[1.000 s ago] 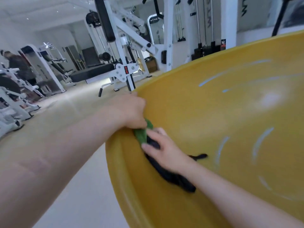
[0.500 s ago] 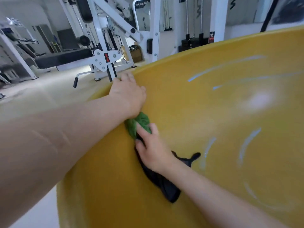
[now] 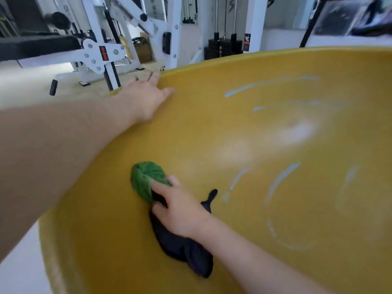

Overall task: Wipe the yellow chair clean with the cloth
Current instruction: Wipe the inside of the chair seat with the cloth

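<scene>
Cloth (image 3: 146, 179) lies under right hand (image 3: 182, 211) on yellow chair (image 3: 275, 187), left hand (image 3: 144, 100) apart.

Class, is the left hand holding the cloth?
No, the left hand rests on the yellow chair's rim; the right hand presses the cloth.
</scene>
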The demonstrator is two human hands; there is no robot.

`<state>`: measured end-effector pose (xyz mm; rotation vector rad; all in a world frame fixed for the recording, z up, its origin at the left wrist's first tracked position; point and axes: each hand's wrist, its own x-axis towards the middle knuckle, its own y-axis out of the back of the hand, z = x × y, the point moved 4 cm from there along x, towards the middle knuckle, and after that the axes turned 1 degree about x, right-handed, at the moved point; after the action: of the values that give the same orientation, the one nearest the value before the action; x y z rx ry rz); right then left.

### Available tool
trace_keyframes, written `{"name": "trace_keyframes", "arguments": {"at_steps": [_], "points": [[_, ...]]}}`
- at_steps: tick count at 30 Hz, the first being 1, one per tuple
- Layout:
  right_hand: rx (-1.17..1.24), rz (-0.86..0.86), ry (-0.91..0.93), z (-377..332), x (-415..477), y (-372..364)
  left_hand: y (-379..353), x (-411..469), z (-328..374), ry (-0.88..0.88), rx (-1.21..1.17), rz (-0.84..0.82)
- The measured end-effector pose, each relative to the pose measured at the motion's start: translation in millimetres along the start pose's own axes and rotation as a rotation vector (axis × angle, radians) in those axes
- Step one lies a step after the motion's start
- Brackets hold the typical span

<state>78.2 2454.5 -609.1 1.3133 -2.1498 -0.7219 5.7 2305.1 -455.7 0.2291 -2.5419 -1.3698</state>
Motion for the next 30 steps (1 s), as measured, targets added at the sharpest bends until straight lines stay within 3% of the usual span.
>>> {"name": "trace_keyframes", "arguments": {"at_steps": [4,6,10,13,16,19,21,23,24,27,30], "points": [[-0.061,-0.242,-0.076,6,-92,-5,5,-4,12,0.036,0.020,0.023],[-0.159,-0.227,-0.163,21,-112,-4,-1,-15,30,0.022,0.064,-0.062],[-0.288,-0.047,-0.322,43,-63,-3,-65,-75,101,-0.008,-0.006,-0.362],[-0.272,-0.124,-0.205,45,-80,-3,-83,-112,139,0.018,-0.060,-0.493],[-0.312,-0.315,-0.070,40,-168,16,-69,-117,140,0.022,-0.053,-0.638],[-0.547,-0.413,-0.112,70,-212,59,-43,-138,172,-0.179,0.014,-0.793],[-0.727,-0.391,-0.294,108,-232,92,-21,-169,207,-0.358,-0.041,-0.853],[-0.675,-0.297,-0.469,118,-248,103,-8,-196,235,-0.446,-0.173,-0.845],[-0.617,-0.264,-0.459,108,-250,92,0,-205,244,-0.472,-0.264,-0.811],[-0.493,-0.248,-0.189,50,-232,30,16,-219,255,-0.514,-0.436,-0.673],[-0.365,-0.223,-0.143,18,-222,21,20,-224,243,-0.472,-0.411,-0.633]]}}
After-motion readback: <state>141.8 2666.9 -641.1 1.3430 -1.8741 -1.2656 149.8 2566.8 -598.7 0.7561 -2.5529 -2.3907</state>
